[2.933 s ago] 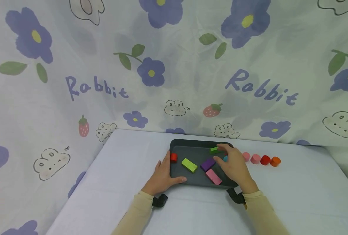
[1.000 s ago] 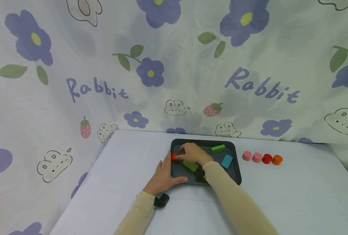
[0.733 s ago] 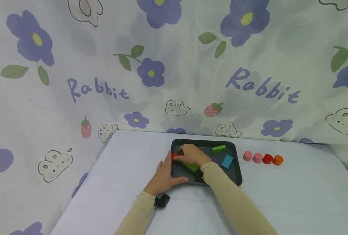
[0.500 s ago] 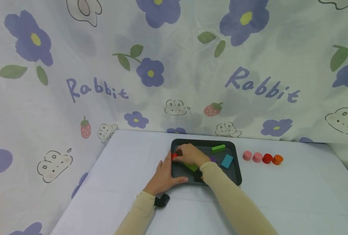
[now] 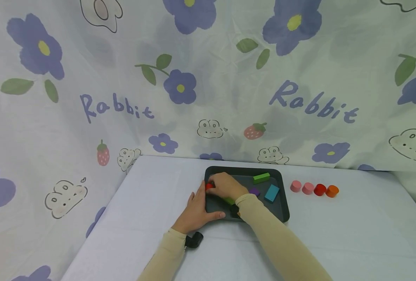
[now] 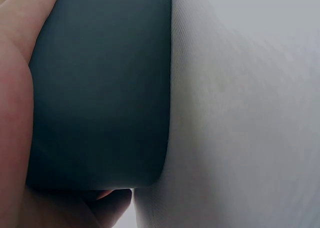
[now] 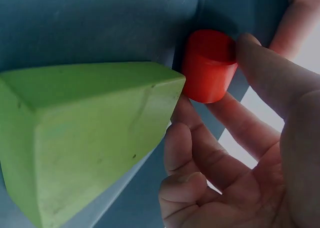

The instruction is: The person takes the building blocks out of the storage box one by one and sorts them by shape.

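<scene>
My right hand [image 5: 229, 185] reaches across the dark tray [image 5: 243, 170] to its left end. There it pinches a red cylinder block [image 7: 209, 68]; the thumb is against one side in the right wrist view, with fingertips at the other. My left hand [image 5: 193, 212] lies along the tray's left wall with its fingers straight, the thumb at the front rim. In the left wrist view, the tray's dark outer side [image 6: 100, 88] runs close beside the hand. Beside the red cylinder, a lime green block [image 7: 100, 123] sits in the tray, partly hidden under the right hand in the head view.
Also in the tray are a green block [image 5: 261, 178], a blue block [image 5: 272, 193] and a partly hidden purple block [image 5: 255, 191]. Right of it stand two pink cylinders [image 5: 308, 188], a red cylinder [image 5: 320, 190] and an orange cylinder [image 5: 332, 191] in a row.
My right hand has left the tray's right side, moved left over the blocks and taken hold of the red cylinder. The blue block shows fully; the pink block is hidden. My left hand has stayed.
</scene>
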A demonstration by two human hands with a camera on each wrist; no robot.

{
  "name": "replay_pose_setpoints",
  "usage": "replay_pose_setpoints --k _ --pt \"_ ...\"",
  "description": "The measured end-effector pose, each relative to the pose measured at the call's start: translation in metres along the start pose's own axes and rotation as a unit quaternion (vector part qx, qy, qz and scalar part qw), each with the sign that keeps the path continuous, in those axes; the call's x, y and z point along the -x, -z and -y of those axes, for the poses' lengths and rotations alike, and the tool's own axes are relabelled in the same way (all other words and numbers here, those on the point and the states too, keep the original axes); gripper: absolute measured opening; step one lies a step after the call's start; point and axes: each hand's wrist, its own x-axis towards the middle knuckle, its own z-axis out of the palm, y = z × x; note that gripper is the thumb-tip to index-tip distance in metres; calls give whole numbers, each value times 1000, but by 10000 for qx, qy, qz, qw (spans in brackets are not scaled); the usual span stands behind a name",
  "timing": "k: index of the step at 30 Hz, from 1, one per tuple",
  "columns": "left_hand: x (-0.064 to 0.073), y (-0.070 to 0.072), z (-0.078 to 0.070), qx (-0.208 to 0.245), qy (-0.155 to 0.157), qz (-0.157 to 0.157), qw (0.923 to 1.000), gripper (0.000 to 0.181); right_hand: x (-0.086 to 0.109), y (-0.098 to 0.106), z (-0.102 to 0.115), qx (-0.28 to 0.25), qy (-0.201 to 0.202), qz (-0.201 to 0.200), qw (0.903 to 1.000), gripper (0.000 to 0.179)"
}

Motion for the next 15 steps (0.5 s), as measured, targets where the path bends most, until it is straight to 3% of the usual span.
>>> replay_pose_setpoints --k 15 --pt "0 0 0 -28 -29 15 10000 125 1 3 5 41 150 114 9998 29"
